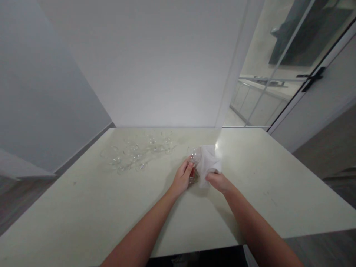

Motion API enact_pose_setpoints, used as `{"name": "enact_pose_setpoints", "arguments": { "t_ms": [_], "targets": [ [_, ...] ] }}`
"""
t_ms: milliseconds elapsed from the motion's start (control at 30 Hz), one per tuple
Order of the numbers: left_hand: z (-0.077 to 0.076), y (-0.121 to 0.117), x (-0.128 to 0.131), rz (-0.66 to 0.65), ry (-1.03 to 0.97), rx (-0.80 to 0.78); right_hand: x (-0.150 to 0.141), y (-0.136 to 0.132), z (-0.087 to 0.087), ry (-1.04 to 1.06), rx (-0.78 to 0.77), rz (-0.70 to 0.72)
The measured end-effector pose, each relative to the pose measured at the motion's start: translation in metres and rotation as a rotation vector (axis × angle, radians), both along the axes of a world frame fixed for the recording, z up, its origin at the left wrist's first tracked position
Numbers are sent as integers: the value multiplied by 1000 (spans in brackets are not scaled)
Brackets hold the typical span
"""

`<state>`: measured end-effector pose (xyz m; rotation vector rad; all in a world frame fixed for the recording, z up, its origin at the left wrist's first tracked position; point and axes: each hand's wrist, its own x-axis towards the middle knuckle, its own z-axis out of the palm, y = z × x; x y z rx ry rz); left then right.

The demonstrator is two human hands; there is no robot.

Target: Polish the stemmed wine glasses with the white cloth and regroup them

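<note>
Left hand [182,175] curled around clear glass [194,154].

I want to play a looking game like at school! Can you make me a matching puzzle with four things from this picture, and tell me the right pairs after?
Things:
1. cloth
2. door handle
3. left hand
4. group of glasses

Places, colours and states:
A. black
B. standing on the left part of the table
C. bunched up in the right hand
D. wrapped around one glass

Right pairs: 1-C, 2-A, 3-D, 4-B
</note>
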<state>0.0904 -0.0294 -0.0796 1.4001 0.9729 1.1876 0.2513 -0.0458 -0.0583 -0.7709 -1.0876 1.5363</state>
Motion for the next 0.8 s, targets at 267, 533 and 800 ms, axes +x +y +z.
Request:
{"name": "enact_pose_setpoints", "arguments": {
  "t_ms": [267,533,800],
  "targets": [
    [-4,3,-1,-3,-102,-80,-18,-4,-1,-237,348,-326],
    [-8,10,-3,100,-204,-149,0,-6,8,-267,331,94],
    [1,5,-6,55,-84,-20,-12,9,2,-114,165,-251]
  ]
}}
